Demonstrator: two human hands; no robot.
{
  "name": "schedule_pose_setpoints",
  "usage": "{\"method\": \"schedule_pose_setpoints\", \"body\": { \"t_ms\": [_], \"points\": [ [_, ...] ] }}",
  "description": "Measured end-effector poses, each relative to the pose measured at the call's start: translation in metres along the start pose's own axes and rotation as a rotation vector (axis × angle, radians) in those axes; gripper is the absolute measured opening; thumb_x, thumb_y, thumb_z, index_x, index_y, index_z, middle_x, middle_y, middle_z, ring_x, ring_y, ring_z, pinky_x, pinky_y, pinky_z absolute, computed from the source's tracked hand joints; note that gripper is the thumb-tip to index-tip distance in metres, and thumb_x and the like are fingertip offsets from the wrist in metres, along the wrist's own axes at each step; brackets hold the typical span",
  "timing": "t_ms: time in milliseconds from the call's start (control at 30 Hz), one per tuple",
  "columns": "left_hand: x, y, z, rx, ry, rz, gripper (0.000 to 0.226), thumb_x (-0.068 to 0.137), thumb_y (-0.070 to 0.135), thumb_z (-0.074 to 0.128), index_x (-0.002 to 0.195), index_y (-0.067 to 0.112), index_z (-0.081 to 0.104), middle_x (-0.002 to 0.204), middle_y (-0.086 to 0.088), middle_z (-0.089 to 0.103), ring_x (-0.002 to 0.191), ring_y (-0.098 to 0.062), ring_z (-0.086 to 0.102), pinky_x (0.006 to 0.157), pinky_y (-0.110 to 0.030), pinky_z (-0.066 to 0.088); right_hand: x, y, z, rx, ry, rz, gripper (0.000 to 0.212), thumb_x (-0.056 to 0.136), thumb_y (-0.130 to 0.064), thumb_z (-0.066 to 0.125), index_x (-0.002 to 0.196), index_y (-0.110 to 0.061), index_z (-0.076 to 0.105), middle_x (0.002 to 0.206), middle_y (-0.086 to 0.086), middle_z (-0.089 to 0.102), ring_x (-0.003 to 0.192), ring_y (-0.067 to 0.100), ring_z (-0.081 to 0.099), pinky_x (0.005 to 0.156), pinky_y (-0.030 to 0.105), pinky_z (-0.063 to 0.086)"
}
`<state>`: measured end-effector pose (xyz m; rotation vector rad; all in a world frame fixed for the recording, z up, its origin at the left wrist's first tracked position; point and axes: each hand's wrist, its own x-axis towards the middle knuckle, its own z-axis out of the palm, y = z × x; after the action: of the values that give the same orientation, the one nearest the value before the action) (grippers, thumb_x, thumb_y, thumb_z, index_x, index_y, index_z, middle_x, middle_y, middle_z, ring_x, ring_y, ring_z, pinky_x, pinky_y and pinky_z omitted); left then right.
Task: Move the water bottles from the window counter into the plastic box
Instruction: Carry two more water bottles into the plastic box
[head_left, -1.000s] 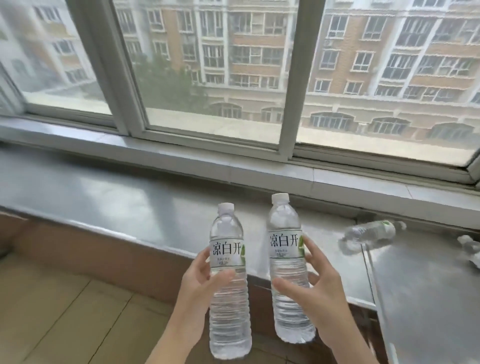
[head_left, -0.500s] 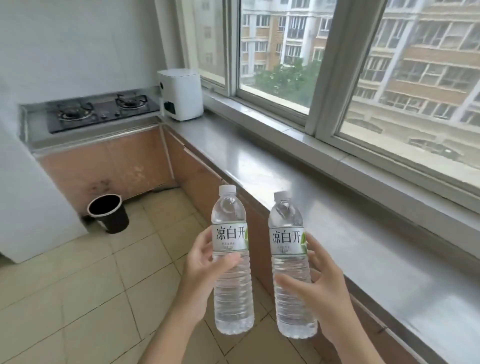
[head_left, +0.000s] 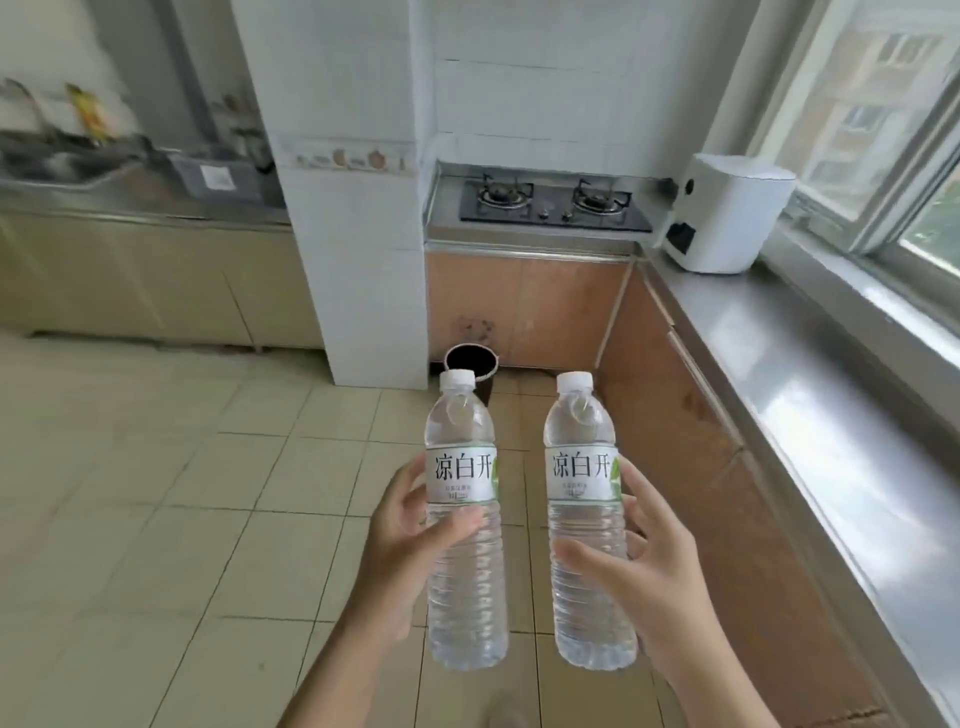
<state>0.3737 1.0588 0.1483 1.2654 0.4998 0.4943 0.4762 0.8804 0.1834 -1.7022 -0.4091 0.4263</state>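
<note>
Two water bottles, each carried upright in mid-air over the tiled floor (head_left: 156, 519), long axes vertical, white caps up, labels facing back toward the head camera. Left bottle (head_left: 465, 525) wrapped by the left hand (head_left: 410, 551), thumb across the ribbed body just under the label, fingers curled round the far side. Right bottle (head_left: 587, 525) clamped by the right hand (head_left: 660, 577), thumb pressing the front, fingers fanned round the outer flank. Side by side, close but not touching, roughly level, neither tilted.

Off to the right, running along under the window (head_left: 883, 145): the steel window counter (head_left: 831, 395), both bottles already clear of its front edge. At its far corner, a white appliance (head_left: 727, 223); left of that, a two-burner gas hob (head_left: 553, 205). Beyond the caps, on the floor at the foot of the tiled pillar (head_left: 363, 208), a dark round bin (head_left: 470, 364). Further left, blurred, another counter (head_left: 130, 202) with clutter, not readable.

No plastic box anywhere in view, so no telling which way it lies from the hands or which hand sits nearer. Likely mid-carry, away from the counter. Probably needed next: finding the box, then lowering each bottle in, upright or laid flat depending on its depth. Both grips look secure.
</note>
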Motion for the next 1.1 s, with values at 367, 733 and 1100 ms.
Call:
{"method": "schedule_pose_setpoints", "body": {
  "t_ms": [367, 733, 1100],
  "points": [
    [0.111, 0.02, -0.075, -0.031, 0.381, 0.072, 0.068, 0.051, 0.029, 0.081, 0.117, 0.031, 0.061, 0.105, -0.006, 0.074, 0.095, -0.024, 0.071, 0.07, -0.028, 0.056, 0.174, -0.015, 0.107, 0.015, -0.398, -0.071, 0.084, 0.063, 0.005, 0.083, 0.126, -0.041, 0.052, 0.097, -0.008, 0.071, 0.082, 0.013, 0.072, 0.066, 0.024, 0.057],
    [0.217, 0.049, -0.146, -0.057, 0.603, 0.104, 0.073, 0.05, 0.03, 0.08, 0.119, 0.031, 0.059, 0.107, -0.004, 0.073, 0.1, -0.023, 0.07, 0.077, -0.032, 0.053, 0.31, -0.037, 0.22, 0.019, -0.609, -0.024, 0.086, 0.062, 0.005, 0.083, 0.124, -0.044, 0.051, 0.099, -0.006, 0.071, 0.083, 0.016, 0.072, 0.076, 0.041, 0.057],
    [0.327, 0.081, -0.294, -0.073, 0.709, 0.088, 0.079, 0.046, 0.032, 0.08, 0.121, 0.027, 0.058, 0.104, -0.001, 0.075, 0.096, -0.02, 0.071, 0.073, -0.031, 0.051, 0.406, -0.058, 0.39, 0.033, -0.644, -0.032, 0.085, 0.062, 0.002, 0.084, 0.115, -0.053, 0.048, 0.094, -0.024, 0.067, 0.081, 0.006, 0.071, 0.065, 0.026, 0.055]
  ]
}}
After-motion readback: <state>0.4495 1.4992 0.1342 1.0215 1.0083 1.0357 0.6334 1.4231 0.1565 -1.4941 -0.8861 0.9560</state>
